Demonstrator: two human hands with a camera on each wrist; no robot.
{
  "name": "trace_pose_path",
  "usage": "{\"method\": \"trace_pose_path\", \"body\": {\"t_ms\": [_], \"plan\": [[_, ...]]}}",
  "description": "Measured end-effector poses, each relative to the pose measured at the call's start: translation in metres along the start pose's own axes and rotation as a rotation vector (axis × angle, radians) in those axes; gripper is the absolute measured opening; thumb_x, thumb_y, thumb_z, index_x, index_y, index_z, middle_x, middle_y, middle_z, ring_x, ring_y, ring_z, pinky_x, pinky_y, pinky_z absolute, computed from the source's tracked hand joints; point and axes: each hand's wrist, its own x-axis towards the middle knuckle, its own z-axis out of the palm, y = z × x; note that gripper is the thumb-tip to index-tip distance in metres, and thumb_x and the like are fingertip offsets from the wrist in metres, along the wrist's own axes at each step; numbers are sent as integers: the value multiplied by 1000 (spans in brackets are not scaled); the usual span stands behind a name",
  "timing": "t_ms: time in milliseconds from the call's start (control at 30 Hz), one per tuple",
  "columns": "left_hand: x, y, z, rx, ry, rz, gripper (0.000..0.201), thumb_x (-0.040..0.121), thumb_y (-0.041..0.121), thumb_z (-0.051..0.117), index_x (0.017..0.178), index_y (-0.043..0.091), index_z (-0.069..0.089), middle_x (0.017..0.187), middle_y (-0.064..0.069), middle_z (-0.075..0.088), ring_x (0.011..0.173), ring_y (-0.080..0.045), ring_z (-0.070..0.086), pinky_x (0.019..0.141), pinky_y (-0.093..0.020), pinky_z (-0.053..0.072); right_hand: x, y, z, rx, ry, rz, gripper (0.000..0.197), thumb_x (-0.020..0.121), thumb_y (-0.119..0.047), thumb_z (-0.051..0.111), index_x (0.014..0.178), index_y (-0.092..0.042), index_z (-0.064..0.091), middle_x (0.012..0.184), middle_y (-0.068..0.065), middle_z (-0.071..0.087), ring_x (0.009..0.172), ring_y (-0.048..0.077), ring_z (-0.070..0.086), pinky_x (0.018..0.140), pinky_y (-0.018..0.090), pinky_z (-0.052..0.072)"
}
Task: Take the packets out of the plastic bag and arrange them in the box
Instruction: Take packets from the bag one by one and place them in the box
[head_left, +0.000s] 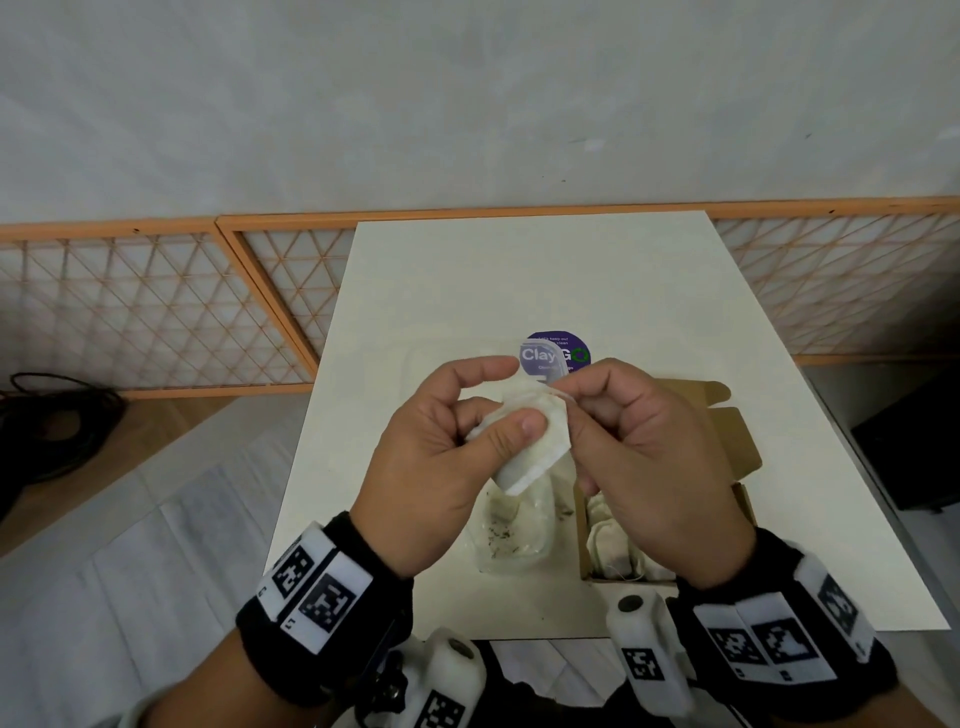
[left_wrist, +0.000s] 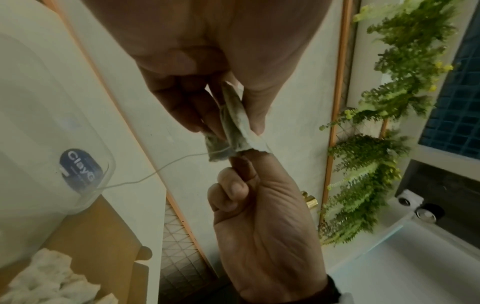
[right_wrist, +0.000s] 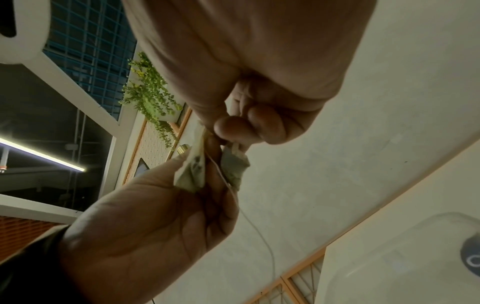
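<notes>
Papery white packet (head_left: 530, 441) is pinched from both sides, left hand (head_left: 441, 467) thumb over fingers, right hand (head_left: 639, 457) at its top; the box (head_left: 748, 457) lies below, nearer the right.

Two hands: left hand (head_left: 441, 462), right hand (head_left: 644, 457). One cardboard box (head_left: 727, 441), one plastic bag (head_left: 519, 530), one table (head_left: 467, 291). Held tea bags (head_left: 530, 441): count unclear.

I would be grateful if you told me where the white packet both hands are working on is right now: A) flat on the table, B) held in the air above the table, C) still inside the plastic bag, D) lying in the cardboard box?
B: the left hand and right hand both pinch the packet above the table.
</notes>
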Motion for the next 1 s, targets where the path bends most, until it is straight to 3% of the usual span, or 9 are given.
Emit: {"method": "trace_pose_path", "body": {"t_ms": [100, 267, 367, 433, 500, 600, 733, 900, 1000], "plan": [[2, -3, 0, 25, 44, -4, 29, 82, 25, 77, 110, 19, 74, 89, -34, 71, 78, -33, 67, 82, -42, 56, -2, -2, 0, -45, 15, -18, 10, 102, -13, 60, 98, -12, 70, 63, -2, 69, 43, 11, 50, 44, 25, 44], [7, -2, 0, 37, 50, 14, 26, 87, 24, 79, 104, 5, 73, 85, -20, 76, 69, -25, 69, 67, -33, 55, -2, 0, 0, -50, 15, -25, 17, 104, -22, 57, 95, -13, 69, 52, 4, 55, 41, 14, 51, 45, 26, 43], [11, -5, 0, 22, 73, 31, 23, 87, 23, 78, 98, 4, 70, 81, -18, 72, 66, -24, 66, 64, -30, 53, -1, -2, 3, -22, -30, 10, 9, 94, -29, 68, 97, -20, 69, 64, -4, 70, 45, 22, 49, 44, 29, 47], [12, -8, 0, 42, 68, 34, 16, 89, 20, 78, 96, 7, 71, 85, -14, 71, 73, -22, 64, 67, -30, 54, 3, 3, 3, -61, -62, 34, 10, 94, -22, 73, 102, -20, 67, 82, -1, 79, 49, 27, 49, 46, 38, 50], [13, -11, 1, 67, 66, 24, 11, 90, 15, 75, 95, 5, 72, 87, -12, 71, 77, -21, 64, 72, -29, 56, 6, 9, 1, -82, -47, 55, 9, 95, -17, 73, 100, -18, 65, 82, 0, 78, 49, 25, 48, 46, 41, 51], [16, -14, 1, 53, 37, -3, 16, 89, 13, 77, 99, 2, 72, 92, -16, 71, 83, -22, 66, 78, -28, 57, 9, 16, -5, -81, -8, 65, 6, 97, -12, 70, 99, -14, 65, 72, -2, 74, 46, 17, 47, 43, 33, 46], [23, -35, -6, 80, 16, -97, 33, 84, 26, 81, 113, 17, 70, 88, -8, 64, 84, -20, 62, 85, -34, 54, 5, 11, -28, -58, 37, 21, 9, 97, -5, 67, 98, -14, 66, 78, 8, 76, 54, 14, 53, 50, 26, 47], [37, -82, -22, 488, -16, -211, 1, 94, 21, 74, 94, 20, 74, 86, -3, 76, 81, -19, 73, 83, -33, 57, -13, 4, -94, -184, 98, 19, 15, 95, -10, 69, 95, -25, 67, 81, 10, 75, 71, 15, 68, 63, 33, 54], [46, -109, -30, 810, -173, -228, 6, 95, 28, 70, 89, 30, 72, 86, 9, 75, 82, -9, 70, 78, -25, 52, -27, 12, -133, -300, 154, 86, 11, 95, -9, 68, 97, -19, 66, 83, 6, 76, 69, 13, 70, 64, 29, 58]]}}
